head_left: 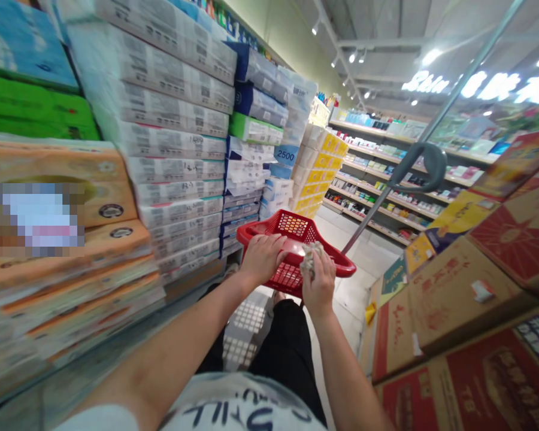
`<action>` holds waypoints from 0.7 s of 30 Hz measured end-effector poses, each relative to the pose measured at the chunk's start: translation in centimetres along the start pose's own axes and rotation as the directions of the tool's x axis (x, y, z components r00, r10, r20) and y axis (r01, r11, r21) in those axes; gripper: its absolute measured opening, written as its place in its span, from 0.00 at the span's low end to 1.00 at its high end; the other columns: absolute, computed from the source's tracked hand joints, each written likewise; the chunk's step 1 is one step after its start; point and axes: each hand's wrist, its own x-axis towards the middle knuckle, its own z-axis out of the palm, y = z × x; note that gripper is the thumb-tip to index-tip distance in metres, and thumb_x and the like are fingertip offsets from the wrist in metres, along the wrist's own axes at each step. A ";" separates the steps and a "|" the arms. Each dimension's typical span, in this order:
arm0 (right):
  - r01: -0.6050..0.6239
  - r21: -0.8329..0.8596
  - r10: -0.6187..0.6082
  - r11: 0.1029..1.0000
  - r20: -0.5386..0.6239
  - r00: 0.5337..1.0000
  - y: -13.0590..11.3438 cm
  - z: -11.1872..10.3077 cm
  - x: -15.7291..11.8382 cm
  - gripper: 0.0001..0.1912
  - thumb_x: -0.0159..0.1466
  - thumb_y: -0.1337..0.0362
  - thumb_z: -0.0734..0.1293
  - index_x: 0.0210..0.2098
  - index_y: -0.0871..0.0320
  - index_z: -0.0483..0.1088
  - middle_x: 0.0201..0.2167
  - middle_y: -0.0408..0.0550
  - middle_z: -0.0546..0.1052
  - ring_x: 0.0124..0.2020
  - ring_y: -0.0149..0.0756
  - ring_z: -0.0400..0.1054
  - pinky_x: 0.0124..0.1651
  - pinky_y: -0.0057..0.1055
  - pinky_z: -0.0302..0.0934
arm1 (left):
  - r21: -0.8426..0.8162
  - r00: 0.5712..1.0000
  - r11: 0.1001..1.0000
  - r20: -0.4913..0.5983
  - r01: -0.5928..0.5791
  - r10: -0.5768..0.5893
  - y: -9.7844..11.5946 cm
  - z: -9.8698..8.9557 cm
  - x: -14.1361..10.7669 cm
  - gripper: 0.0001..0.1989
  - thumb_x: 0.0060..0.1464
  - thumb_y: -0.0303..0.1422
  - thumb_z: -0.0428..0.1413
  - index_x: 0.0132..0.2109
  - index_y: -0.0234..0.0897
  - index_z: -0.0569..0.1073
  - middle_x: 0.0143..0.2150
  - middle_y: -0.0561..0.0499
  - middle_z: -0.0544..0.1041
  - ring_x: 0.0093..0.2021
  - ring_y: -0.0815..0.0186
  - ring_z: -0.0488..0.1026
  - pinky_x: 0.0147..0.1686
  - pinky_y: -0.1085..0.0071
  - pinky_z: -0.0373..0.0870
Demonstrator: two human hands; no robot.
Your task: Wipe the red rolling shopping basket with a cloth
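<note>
A red plastic basket (pixel 296 226) with a perforated wall is in front of my body, above the floor. My left hand (pixel 263 257) lies over the near rim of the basket on its left part, fingers curled round it. On the right part of the same rim is my right hand (pixel 318 276), its fingers pressed on a crumpled whitish cloth or paper (pixel 312 256). The inside of the basket is largely hidden behind the rim and my hands.
Tall stacks of packaged paper (pixel 175 114) and orange packs (pixel 67 257) stand close on the left. Cardboard cartons (pixel 458 287) are piled on the right. A slanted metal pole (pixel 368 222) with a grey hook rises beyond the basket. Stocked shelves (pixel 386 152) line the far end.
</note>
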 end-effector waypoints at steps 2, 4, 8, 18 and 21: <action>-0.049 -0.056 0.048 0.997 -0.022 0.999 -0.1 -0.1 -0.3 0.20 0.68 0.64 0.59 0.59 0.60 0.64 0.59 0.58 0.67 0.62 0.47 0.58 0.63 0.54 0.49 | 0.001 1.000 1.000 -0.002 0.003 -0.003 0.1 -0.1 0.0 0.20 0.65 0.41 0.43 0.59 0.38 0.66 0.57 0.46 0.72 0.53 0.58 0.68 0.53 0.58 0.58; -0.023 -0.090 0.024 0.996 0.012 1.000 -0.5 -0.2 -0.5 0.20 0.67 0.65 0.59 0.59 0.58 0.64 0.60 0.57 0.66 0.63 0.47 0.56 0.65 0.55 0.44 | 0.005 1.000 1.000 -0.009 0.000 0.000 0.3 -0.1 0.0 0.20 0.65 0.42 0.43 0.58 0.38 0.66 0.57 0.46 0.72 0.53 0.58 0.68 0.53 0.58 0.58; 0.034 -0.075 -0.028 0.997 0.074 0.997 -0.9 0.0 0.2 0.21 0.65 0.66 0.59 0.57 0.58 0.66 0.59 0.55 0.67 0.64 0.46 0.55 0.65 0.52 0.44 | 0.011 1.000 1.000 -0.013 -0.007 0.007 0.5 0.0 0.0 0.20 0.65 0.42 0.43 0.58 0.39 0.66 0.57 0.47 0.72 0.52 0.59 0.68 0.52 0.58 0.58; 0.008 0.000 -0.008 1.000 0.150 0.989 0.0 0.0 2.4 0.19 0.63 0.69 0.59 0.52 0.60 0.70 0.53 0.54 0.73 0.58 0.45 0.62 0.61 0.45 0.54 | 0.016 1.000 1.000 -0.008 -0.015 0.016 0.2 0.6 0.3 0.19 0.65 0.41 0.43 0.58 0.40 0.66 0.58 0.46 0.71 0.54 0.59 0.68 0.52 0.58 0.57; -0.075 -0.031 0.081 0.997 0.315 0.946 0.6 0.6 4.7 0.17 0.61 0.68 0.60 0.48 0.58 0.72 0.47 0.53 0.76 0.49 0.44 0.69 0.56 0.44 0.59 | 0.013 1.000 1.000 0.011 -0.016 0.016 -0.1 1.0 0.9 0.19 0.65 0.41 0.43 0.57 0.42 0.66 0.59 0.46 0.71 0.54 0.60 0.68 0.52 0.58 0.57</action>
